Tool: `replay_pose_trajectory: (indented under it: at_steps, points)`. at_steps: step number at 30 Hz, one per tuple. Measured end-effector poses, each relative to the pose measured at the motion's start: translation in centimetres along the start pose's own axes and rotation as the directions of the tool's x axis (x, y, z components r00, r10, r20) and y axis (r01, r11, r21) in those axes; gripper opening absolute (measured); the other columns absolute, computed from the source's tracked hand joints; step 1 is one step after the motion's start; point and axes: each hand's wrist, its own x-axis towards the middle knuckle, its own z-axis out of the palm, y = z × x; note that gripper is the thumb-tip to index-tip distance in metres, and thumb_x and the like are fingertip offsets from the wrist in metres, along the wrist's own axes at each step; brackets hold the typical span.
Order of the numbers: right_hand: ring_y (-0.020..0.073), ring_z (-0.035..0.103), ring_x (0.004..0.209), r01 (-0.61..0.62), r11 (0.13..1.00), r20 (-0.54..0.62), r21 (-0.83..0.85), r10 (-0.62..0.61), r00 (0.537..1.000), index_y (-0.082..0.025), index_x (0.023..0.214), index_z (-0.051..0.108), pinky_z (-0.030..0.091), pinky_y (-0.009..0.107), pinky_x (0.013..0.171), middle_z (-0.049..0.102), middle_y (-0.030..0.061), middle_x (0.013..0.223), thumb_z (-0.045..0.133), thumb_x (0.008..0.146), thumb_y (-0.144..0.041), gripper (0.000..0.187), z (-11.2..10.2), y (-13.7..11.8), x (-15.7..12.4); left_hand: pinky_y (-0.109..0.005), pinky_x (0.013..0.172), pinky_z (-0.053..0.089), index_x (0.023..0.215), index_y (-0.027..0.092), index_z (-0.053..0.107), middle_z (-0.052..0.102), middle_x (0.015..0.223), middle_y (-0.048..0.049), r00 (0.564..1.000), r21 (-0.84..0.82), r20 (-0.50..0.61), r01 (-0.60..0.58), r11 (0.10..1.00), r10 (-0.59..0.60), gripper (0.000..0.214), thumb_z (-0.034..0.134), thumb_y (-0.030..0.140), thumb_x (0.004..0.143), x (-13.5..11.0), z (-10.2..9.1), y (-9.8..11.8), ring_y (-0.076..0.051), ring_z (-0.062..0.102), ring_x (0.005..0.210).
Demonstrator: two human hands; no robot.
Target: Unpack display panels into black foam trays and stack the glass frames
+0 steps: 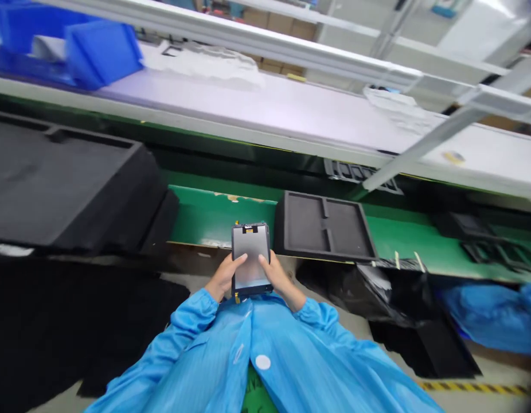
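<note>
Close to my body, both hands grip a tablet-sized display panel (250,269) with a grey face, a dark border and small yellow tabs at its top and bottom edges. My left hand (225,276) is closed on its left side, the thumb lying across the face. Along the right side my right hand (280,277) holds it in the same way, thumb on the face. The fingers beneath the panel are hidden. Beyond it, to the right, a black foam tray (328,226) with two shallow recesses rests on the green bench (222,213).
Stacked black foam trays (63,178) fill the left of the bench. Behind runs a raised white shelf (248,109) with blue bins (100,54) and a slanted metal post (420,140). Black bags (369,289) hang at the right; a blue sleeve (491,315) shows farther right.
</note>
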Motion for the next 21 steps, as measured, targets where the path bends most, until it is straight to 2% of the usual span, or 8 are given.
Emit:
replay_pose_trajectory:
  at_steps: [3,5,9,11,14,16,18,21]
  points:
    - [0.0282,0.066,0.113,-0.104,0.983,-0.097,0.152,0.119,0.988,-0.02,0.124,0.061,0.053,0.044,0.1,0.071,0.0116,0.124,0.063,0.088,-0.053,0.049,-1.5,1.2,-0.9,-0.041,0.092,0.057,0.116,0.012,0.069,0.078,0.112,-0.0148,0.999,0.055,-0.028,-0.017,0.998,0.018,0.063,0.091,0.041,0.065,0.3,3.9,-1.5,-0.029,0.074,0.098]
    - [0.0273,0.068,0.104,-0.121,0.978,-0.149,0.173,0.147,0.978,-0.019,0.114,0.063,0.054,0.041,0.093,0.073,0.0096,0.112,0.068,0.083,-0.052,0.046,-4.7,2.0,-0.8,-0.042,0.093,0.056,0.115,0.012,0.07,0.077,0.114,-0.0153,1.0,0.087,0.006,-0.02,0.996,0.02,0.061,0.088,0.047,0.068,1.3,6.7,-2.7,-0.029,0.073,0.101]
    - [0.0261,0.067,0.099,-0.102,0.994,-0.308,0.038,0.109,0.945,-0.019,0.106,0.062,0.053,0.04,0.091,0.073,0.0081,0.105,0.068,0.079,-0.053,0.043,-16.5,4.4,0.4,-0.045,0.103,0.052,0.124,0.016,0.067,0.069,0.132,-0.0154,0.977,0.241,0.125,-0.197,0.95,0.171,0.061,0.072,0.059,0.081,5.8,11.8,-5.2,-0.03,0.064,0.121]
    - [0.0273,0.066,0.099,-0.105,0.991,-0.408,-0.079,0.064,0.911,-0.018,0.105,0.062,0.052,0.041,0.093,0.073,0.0104,0.105,0.066,0.078,-0.053,0.045,-23.9,6.2,1.3,-0.047,0.111,0.046,0.13,0.018,0.064,0.063,0.139,-0.0153,0.934,0.432,0.104,-0.351,0.831,0.341,0.059,0.069,0.055,0.084,9.0,13.4,-6.2,-0.03,0.058,0.13]
    - [0.0288,0.066,0.099,-0.15,0.975,-0.503,-0.166,0.047,0.863,-0.016,0.106,0.061,0.052,0.043,0.093,0.073,0.0134,0.106,0.065,0.077,-0.052,0.046,-34.1,9.3,2.7,-0.05,0.121,0.034,0.137,0.016,0.056,0.053,0.148,-0.0188,0.845,0.726,0.036,-0.388,0.567,0.533,0.059,0.066,0.044,0.087,13.7,14.2,-7.5,-0.031,0.047,0.141]
    - [0.0289,0.067,0.097,-0.212,0.966,-0.523,-0.149,0.105,0.846,-0.016,0.105,0.062,0.053,0.043,0.091,0.073,0.0147,0.106,0.065,0.076,-0.047,0.043,-38.9,11.4,3.9,-0.053,0.124,0.029,0.143,0.013,0.049,0.048,0.153,-0.0218,0.847,0.833,-0.007,-0.289,0.471,0.532,0.064,0.065,0.039,0.087,16.1,14.1,-8.5,-0.035,0.041,0.147]
    - [0.0285,0.068,0.097,-0.267,0.956,-0.522,-0.122,0.167,0.837,-0.015,0.106,0.063,0.054,0.041,0.09,0.074,0.0157,0.107,0.066,0.077,-0.044,0.04,-41.7,13.3,5.2,-0.056,0.123,0.029,0.146,0.011,0.045,0.049,0.153,-0.0228,0.878,0.876,-0.031,-0.206,0.436,0.477,0.069,0.065,0.035,0.085,17.7,13.9,-9.5,-0.037,0.039,0.148]
    - [0.0273,0.069,0.098,-0.299,0.945,-0.475,-0.131,0.205,0.856,-0.014,0.113,0.064,0.056,0.039,0.088,0.074,0.0153,0.11,0.064,0.081,-0.041,0.042,-43.1,15.1,7.0,-0.053,0.122,0.033,0.147,0.01,0.043,0.051,0.152,-0.0226,0.9,0.897,-0.023,-0.175,0.407,0.436,0.065,0.058,0.03,0.088,18.5,13.6,-10.8,-0.034,0.044,0.145]
